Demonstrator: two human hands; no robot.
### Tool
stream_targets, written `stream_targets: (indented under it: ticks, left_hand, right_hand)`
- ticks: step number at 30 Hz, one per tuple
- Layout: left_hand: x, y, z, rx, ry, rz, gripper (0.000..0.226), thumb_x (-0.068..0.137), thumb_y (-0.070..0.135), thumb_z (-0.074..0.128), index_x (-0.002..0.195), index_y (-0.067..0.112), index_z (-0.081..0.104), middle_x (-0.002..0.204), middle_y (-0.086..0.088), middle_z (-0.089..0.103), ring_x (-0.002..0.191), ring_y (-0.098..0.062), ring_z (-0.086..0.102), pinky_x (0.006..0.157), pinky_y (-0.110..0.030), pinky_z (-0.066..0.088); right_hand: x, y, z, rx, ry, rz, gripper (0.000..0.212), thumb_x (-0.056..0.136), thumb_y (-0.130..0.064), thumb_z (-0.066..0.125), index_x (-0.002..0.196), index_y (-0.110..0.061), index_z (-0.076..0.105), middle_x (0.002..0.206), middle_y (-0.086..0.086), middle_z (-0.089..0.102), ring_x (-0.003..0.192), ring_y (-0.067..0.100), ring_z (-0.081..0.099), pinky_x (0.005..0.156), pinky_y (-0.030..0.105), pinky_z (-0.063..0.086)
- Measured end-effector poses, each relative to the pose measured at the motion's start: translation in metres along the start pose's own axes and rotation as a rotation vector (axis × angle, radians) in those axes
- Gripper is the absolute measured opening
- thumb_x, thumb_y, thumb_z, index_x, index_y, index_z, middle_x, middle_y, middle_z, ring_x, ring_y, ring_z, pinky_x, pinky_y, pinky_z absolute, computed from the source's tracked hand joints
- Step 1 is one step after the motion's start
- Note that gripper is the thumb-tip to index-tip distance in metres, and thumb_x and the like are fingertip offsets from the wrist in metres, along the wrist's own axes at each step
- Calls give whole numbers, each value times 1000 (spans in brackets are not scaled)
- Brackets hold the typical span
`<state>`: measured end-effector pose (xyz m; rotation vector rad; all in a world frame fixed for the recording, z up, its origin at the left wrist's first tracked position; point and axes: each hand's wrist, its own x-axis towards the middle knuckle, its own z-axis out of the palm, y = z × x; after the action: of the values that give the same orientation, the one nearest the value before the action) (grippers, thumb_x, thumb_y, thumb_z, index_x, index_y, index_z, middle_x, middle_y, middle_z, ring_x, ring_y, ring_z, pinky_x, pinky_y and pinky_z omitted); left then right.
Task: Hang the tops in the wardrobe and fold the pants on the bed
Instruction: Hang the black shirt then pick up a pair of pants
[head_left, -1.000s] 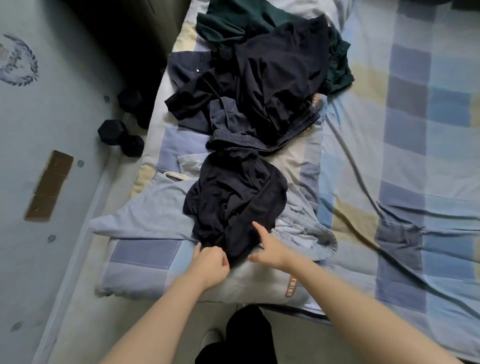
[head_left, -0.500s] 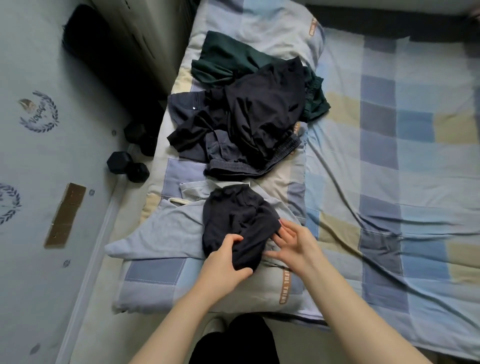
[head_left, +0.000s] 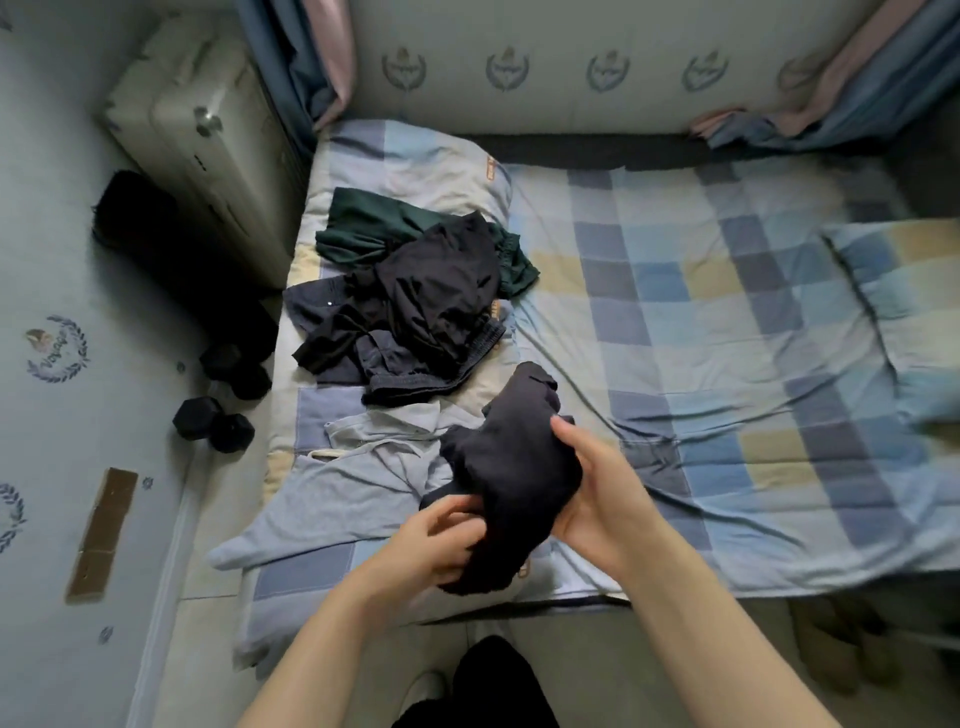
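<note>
Low in the middle of the frame, both hands hold a bunched dark garment (head_left: 511, 467) just above the bed (head_left: 727, 364). The left hand (head_left: 441, 540) has its grip curled into the lower edge; the right hand (head_left: 597, 493) wraps the right side. Whether it is a top or pants cannot be told yet. Best to find a hem or waistband, shake it open, then sort it. The pile (head_left: 415, 306) of dark clothes waits at upper left.

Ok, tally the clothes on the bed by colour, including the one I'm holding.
Dark green garment: 1
Light grey top: 1
Dark held garment: 1
Dark pile garments: at least 2, tangled
Total: at least 5
</note>
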<state>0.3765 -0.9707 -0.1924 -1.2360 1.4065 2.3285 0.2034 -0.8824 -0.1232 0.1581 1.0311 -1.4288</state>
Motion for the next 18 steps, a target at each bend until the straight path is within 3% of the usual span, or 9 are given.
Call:
stream_targets:
  ticks: [2,4,6,8,10,12,14,18]
  left_hand:
    - [-9,5,4,-266,42,-72,51,90,58,53,123,20,61,110,-2,72,85,-21,71,86,-39,53]
    - [-17,11,8,-366,35,-98,59,88,65,47,123,20,60,111,-6,73,95,-26,72,94,-45,51]
    - [-26,20,19,-435,-38,-100,62,85,64,53,123,15,60,114,-11,71,97,-27,71,83,-41,54]
    - [-36,31,39,-485,-96,-76,51,86,45,63,121,7,64,113,-17,70,97,-29,69,77,-38,57]
    - [-43,41,58,-399,-64,-10,28,84,18,68,108,2,69,100,-18,72,86,-27,70,70,-34,58]
    - [-54,47,76,-255,-4,77,6,82,1,62,85,4,66,73,-13,68,63,-23,66,56,-28,53]
    - [-66,49,92,-160,-24,138,16,82,-4,54,73,8,59,58,-8,61,51,-21,61,50,-25,49]
    - [-94,49,119,41,-173,271,33,76,-7,51,78,15,75,74,-10,72,66,-23,69,60,-28,56]
  right_hand:
    - [-33,9,6,-169,29,-101,35,92,-21,55,119,0,61,117,18,67,107,30,65,81,39,56]
    - [-67,22,13,-403,37,-178,24,91,-16,60,106,2,64,108,14,69,101,25,66,85,41,53]
    - [-101,39,22,-696,19,-252,14,89,-23,63,83,-10,65,83,0,64,84,11,59,75,30,47]
    - [-128,58,28,-980,39,-306,19,84,-36,60,69,-24,60,67,-16,51,69,1,46,64,22,38]
    - [-147,77,29,-1145,90,-372,23,82,-44,56,72,-24,55,64,-14,46,64,1,40,61,27,34]
    - [-167,94,22,-1143,168,-387,22,81,-46,55,81,-24,58,70,-6,52,66,7,46,62,35,43]
    - [-189,111,8,-1079,252,-355,21,81,-43,54,89,-26,64,80,4,63,73,15,57,72,43,51]
    - [-224,136,-33,-950,477,-308,16,90,-31,56,99,-31,69,94,-9,72,92,4,66,87,30,50]
